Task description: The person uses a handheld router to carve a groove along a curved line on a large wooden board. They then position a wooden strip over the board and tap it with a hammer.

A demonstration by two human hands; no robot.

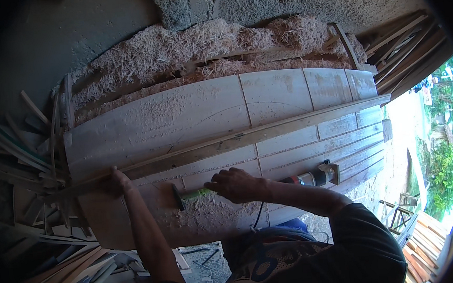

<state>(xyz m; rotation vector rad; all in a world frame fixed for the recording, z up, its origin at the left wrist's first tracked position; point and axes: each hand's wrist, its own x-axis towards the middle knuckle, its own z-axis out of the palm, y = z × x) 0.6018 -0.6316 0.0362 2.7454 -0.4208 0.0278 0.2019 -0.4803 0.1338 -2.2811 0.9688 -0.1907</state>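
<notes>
A long wooden board [226, 144] lies slantwise across a large pale panel [182, 108] marked with grooves and a curved line. Near the board's left end, my left hand [120, 182] grips its edge. My right hand [236, 185] is closed around the green handle of a hammer [191, 195], whose dark head points left over the panel. Just right of that hand, partly behind my right forearm, a corded power tool [315, 177] with a red and black body and a metal base rests on the panel.
Wood shavings [203, 40] are heaped along the panel's far side, against a rough wall [290, 0]. Wood offcuts [67, 268] crowd the lower left. Long strips [403, 45] lean at the upper right, and more planks [423, 251] are stacked at the lower right.
</notes>
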